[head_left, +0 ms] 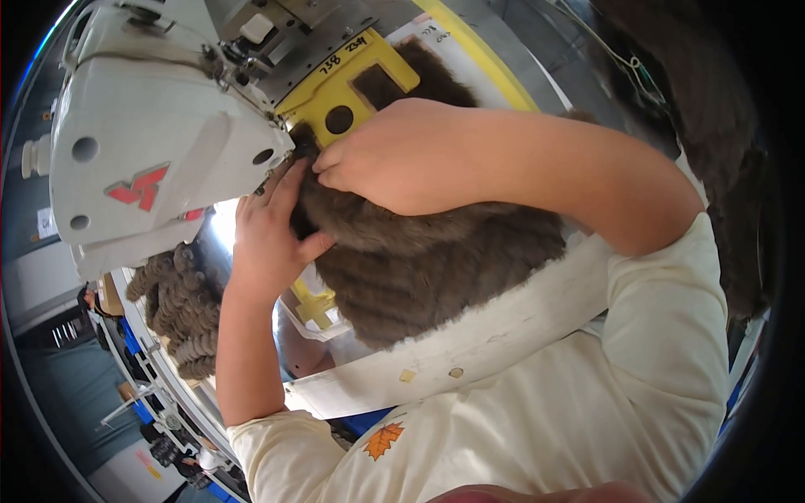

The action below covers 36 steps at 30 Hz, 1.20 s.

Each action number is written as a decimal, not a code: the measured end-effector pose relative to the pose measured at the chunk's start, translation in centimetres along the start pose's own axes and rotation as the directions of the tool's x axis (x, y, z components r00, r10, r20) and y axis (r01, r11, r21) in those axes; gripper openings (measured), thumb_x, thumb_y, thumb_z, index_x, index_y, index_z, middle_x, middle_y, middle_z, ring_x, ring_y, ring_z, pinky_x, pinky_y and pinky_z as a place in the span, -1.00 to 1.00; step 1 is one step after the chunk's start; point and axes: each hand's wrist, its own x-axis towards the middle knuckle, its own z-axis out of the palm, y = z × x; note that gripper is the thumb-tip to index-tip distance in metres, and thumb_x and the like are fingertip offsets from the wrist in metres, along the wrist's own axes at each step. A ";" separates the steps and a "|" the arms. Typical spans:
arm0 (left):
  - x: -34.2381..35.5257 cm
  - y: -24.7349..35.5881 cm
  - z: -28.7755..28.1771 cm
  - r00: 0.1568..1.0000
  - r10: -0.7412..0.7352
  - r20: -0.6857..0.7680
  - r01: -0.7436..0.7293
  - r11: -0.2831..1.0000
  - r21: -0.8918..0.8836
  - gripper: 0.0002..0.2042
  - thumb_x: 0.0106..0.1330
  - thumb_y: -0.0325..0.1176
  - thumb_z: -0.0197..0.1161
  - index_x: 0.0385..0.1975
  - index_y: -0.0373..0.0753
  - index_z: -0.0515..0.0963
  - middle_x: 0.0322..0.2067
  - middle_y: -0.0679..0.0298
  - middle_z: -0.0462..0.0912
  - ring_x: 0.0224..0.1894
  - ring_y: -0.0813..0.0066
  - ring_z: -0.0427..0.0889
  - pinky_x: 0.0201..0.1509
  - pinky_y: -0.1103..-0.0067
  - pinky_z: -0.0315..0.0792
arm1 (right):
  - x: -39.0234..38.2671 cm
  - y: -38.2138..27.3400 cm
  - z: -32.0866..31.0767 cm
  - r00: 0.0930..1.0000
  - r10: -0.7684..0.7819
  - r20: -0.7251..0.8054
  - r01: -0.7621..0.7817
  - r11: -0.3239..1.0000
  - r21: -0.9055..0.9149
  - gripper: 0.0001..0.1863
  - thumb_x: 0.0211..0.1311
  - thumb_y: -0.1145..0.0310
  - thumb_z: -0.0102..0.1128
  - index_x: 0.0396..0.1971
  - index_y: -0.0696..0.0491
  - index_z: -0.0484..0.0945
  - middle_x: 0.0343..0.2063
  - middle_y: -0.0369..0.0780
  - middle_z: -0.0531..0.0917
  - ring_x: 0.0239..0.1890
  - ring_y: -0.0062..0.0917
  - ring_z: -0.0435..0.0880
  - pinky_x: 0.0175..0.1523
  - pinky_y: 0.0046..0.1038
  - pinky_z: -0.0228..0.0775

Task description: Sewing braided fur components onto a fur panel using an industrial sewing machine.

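Note:
Brown fur fabric [444,289] lies in front of me, its far part bunched at the head of a white sewing machine [168,142]. My left hand [272,230] rests along the fabric's left edge beside the machine head, fingers stretched out and thumb spread on the fur. With bent fingers pressed together, my right hand [398,159] pinches a fold of the fabric close to the needle area, its forearm crossing over the fur. The needle and the fingertips near it are partly hidden. A flat yellow template [306,109] with cut-outs lies just beyond my right hand.
Coiled brown fur strips [180,310] are heaped left of the machine. A white board edge [453,369] runs between me and the fabric. Another yellow piece [314,308] shows beneath the left hand. More dark brown fur [721,126] hangs at the right.

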 end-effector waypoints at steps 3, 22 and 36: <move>-0.5 0.5 0.0 1.000 -0.019 0.004 0.019 1.000 -0.001 -0.06 -0.18 -0.22 0.62 0.37 -0.20 0.41 0.34 0.09 0.50 0.25 0.00 0.55 0.31 0.21 0.38 | -0.4 -0.5 0.1 1.000 -0.011 -0.013 0.011 1.000 0.016 -0.64 0.36 0.44 -0.02 0.03 0.16 0.66 0.08 -0.20 0.70 0.06 -0.26 0.71 0.08 -0.28 0.60; -1.2 2.0 -0.5 1.000 -0.024 0.017 0.025 0.998 -0.062 -0.08 -0.14 -0.21 0.62 0.36 -0.24 0.41 0.37 0.06 0.46 0.30 0.03 0.52 0.34 0.24 0.41 | -2.2 -1.7 0.6 0.991 -0.016 -0.133 0.023 0.998 0.058 -0.45 0.42 -0.07 0.18 -0.07 0.20 0.65 0.00 -0.11 0.68 -0.01 -0.25 0.72 -0.01 -0.23 0.62; -1.2 7.6 -1.4 0.984 0.072 -0.162 -0.085 0.994 -0.076 -0.24 -0.12 -0.14 0.63 0.18 -0.20 0.52 0.25 0.16 0.53 0.23 0.02 0.51 0.31 0.25 0.35 | -6.9 -3.8 -4.6 0.981 -0.018 0.192 0.061 0.974 -0.220 -0.91 -0.01 0.47 0.28 -0.58 0.14 0.71 -0.53 -0.11 0.72 -0.41 -0.21 0.77 -0.30 -0.27 0.61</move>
